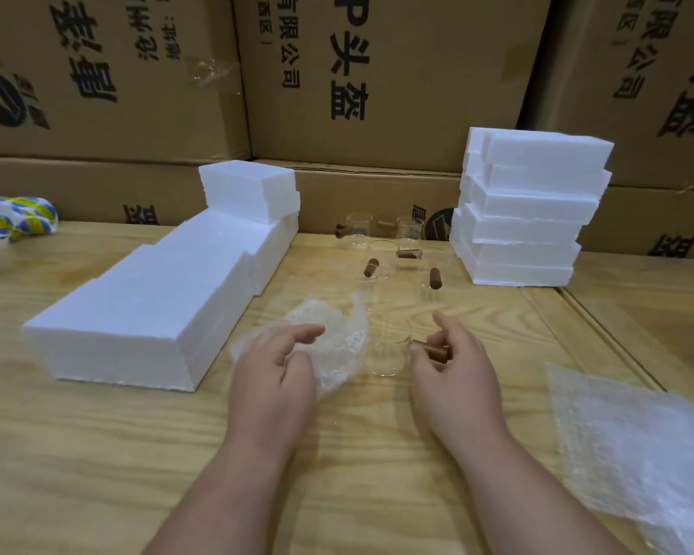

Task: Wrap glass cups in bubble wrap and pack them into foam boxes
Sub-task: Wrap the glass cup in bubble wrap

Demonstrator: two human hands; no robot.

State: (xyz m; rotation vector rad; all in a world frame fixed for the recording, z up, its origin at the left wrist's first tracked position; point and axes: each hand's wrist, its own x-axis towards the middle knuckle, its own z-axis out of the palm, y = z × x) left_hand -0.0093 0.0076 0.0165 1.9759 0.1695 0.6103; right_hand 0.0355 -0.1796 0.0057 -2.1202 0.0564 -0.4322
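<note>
White rectangular foam boxes (145, 314), clear glass cup (389, 350) with brown wooden handle (431, 350) in my right hand (453, 366). Brown cardboard cartons (377, 74) with black print, blue-yellow patterned plastic bag (13, 218).

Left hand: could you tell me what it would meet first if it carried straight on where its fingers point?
Probably the bubble wrap just beyond the left hand; its fingers point toward the cup, though depth is unclear.
</note>
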